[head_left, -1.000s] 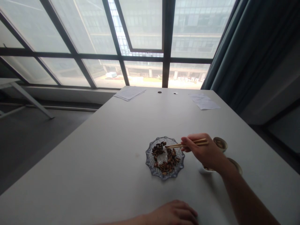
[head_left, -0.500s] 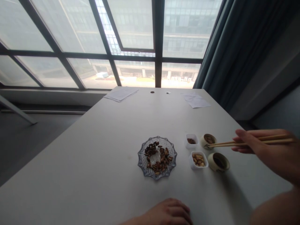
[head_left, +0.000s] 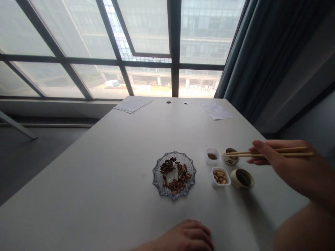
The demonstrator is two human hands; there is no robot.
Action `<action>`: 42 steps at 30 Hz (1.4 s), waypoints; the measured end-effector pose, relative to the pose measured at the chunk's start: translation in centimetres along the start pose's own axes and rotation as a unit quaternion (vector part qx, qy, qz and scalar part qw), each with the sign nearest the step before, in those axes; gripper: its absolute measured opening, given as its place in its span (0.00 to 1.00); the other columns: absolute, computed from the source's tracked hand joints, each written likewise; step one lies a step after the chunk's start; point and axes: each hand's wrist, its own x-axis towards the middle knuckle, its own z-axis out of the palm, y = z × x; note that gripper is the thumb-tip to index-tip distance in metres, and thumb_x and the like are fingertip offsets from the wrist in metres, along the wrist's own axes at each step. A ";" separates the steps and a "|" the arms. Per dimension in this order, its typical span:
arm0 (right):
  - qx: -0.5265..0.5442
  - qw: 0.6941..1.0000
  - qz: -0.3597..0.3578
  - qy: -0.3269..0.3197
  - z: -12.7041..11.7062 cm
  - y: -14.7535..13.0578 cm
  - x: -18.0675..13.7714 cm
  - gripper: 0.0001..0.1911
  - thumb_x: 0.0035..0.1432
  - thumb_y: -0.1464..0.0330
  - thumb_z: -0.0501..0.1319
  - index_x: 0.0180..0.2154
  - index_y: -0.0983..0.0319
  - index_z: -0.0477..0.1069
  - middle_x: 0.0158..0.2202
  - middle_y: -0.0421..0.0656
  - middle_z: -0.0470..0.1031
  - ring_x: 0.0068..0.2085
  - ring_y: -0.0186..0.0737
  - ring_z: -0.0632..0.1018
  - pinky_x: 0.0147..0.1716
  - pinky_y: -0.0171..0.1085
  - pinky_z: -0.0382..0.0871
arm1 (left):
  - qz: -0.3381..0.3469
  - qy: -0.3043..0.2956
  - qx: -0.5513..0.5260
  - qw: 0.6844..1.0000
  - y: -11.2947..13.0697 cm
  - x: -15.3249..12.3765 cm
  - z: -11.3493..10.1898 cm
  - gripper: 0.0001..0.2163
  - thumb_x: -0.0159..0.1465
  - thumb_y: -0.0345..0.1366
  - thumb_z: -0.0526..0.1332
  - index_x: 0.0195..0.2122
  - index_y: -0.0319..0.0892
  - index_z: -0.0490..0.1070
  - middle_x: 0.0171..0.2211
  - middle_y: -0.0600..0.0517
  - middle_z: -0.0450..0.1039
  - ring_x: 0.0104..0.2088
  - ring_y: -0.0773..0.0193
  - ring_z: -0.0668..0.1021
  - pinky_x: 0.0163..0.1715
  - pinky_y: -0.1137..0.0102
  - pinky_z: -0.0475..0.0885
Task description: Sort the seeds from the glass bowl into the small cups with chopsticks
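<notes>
From where I stand, the far left of the desk has a loose stack of papers on it. Nearer the middle sits the scalloped glass dish, with a dark clump of seeds towards the back and browner, striped pieces curving round the right and front. Just below it the left hand lies palm down, fingers loosely curled; I cannot tell whether anything is under it.

Right of the dish stand the far white tub, with dark bits inside, and the near white tub, with pale brown nuts. Close beside them are the far pottery cup and the near pottery cup. The right hand has its fingers closed round a pair of wooden chopsticks, their narrow ends close together in front of the far cup's opening, pointing at the far tub. Whether they pinch anything is too small to see.

To my eye, the crowding is the risk: a low sweep could catch a rim and tip a light tub. Smooth seeds might also skid from the thin tips if the grip slackened or crossed.
</notes>
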 end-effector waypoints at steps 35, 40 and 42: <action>0.016 1.000 -0.023 -0.006 4.4 -1.9 0.2 0.27 0.62 0.44 0.66 0.33 0.61 0.84 0.29 0.50 0.86 0.30 0.53 0.87 0.30 0.43 0.84 | -0.009 -0.014 -0.007 1.000 0.2 0.0 0.1 0.25 0.78 0.52 0.42 0.57 0.42 0.72 0.55 0.43 0.80 0.65 0.60 0.74 0.70 0.68 0.61; -0.050 0.998 -0.014 -0.027 3.7 -1.3 1.1 0.25 0.61 0.44 0.66 0.36 0.60 0.85 0.30 0.48 0.86 0.33 0.56 0.88 0.27 0.43 0.81 | -0.006 -0.011 0.001 1.000 0.2 -0.1 0.0 0.25 0.78 0.51 0.41 0.56 0.42 0.72 0.56 0.43 0.80 0.65 0.60 0.74 0.69 0.68 0.61; -0.041 0.999 -0.021 -0.020 3.8 -1.3 1.1 0.25 0.61 0.45 0.66 0.35 0.60 0.85 0.30 0.49 0.86 0.33 0.56 0.88 0.26 0.42 0.80 | -0.007 -0.013 0.002 1.000 0.0 -0.1 0.2 0.25 0.78 0.51 0.42 0.56 0.42 0.72 0.56 0.43 0.80 0.65 0.60 0.74 0.70 0.68 0.61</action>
